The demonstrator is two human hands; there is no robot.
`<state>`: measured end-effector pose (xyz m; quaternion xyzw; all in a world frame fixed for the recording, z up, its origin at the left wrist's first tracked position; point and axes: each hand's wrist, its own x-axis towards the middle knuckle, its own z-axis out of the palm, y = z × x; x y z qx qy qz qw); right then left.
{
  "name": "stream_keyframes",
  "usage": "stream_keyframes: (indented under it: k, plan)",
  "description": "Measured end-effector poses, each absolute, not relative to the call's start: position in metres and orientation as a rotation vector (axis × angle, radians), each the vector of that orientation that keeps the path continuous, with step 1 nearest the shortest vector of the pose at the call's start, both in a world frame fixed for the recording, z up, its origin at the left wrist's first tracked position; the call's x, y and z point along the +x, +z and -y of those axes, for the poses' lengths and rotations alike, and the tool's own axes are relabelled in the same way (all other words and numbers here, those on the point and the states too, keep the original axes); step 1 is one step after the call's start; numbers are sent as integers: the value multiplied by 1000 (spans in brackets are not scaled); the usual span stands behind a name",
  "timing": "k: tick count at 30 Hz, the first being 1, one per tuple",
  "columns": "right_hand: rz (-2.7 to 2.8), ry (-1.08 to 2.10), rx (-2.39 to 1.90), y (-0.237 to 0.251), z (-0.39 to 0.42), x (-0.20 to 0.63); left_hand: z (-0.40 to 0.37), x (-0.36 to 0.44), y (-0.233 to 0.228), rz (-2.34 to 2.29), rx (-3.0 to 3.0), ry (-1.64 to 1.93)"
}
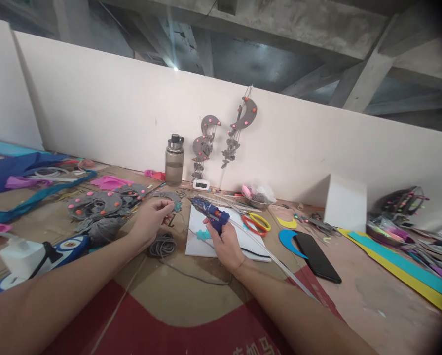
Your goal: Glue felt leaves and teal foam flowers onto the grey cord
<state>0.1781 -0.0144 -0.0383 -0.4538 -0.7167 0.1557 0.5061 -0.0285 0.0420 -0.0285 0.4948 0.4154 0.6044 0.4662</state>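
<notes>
My right hand (pixel 226 244) is wrapped round the handle of a dark blue hot glue gun (pixel 210 214), its nozzle pointing up and left. A long white glue stick trails from its back end. My left hand (pixel 154 217) is closed in a pinch at the edge of a small teal cut-out (pixel 177 206), with thin grey cord hanging beside it. Another teal cut-out (pixel 203 235) lies on a white sheet (pixel 199 250) under the gun. Below my left hand sits a coil of grey cord (pixel 162 245), one strand running right across the cardboard.
Orange- and yellow-handled scissors (pixel 256 224), a black phone (pixel 317 256) and a blue crescent (pixel 291 242) lie to the right. Grey felt pieces with pink dots (pixel 95 204) and a white plug (pixel 23 256) are left. Behind stand a water bottle (pixel 174 165) and a small clock (pixel 201 185).
</notes>
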Motion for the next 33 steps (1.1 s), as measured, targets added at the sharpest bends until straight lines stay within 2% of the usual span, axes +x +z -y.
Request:
stream_keyframes:
  k: [10, 33]
  plan:
    - [1855, 219, -1227, -41, 13, 175, -41, -26, -30, -1010, 1210, 1473]
    - [1949, 146, -1265, -43, 13, 175, -32, -19, -25, -894, 1148, 1441]
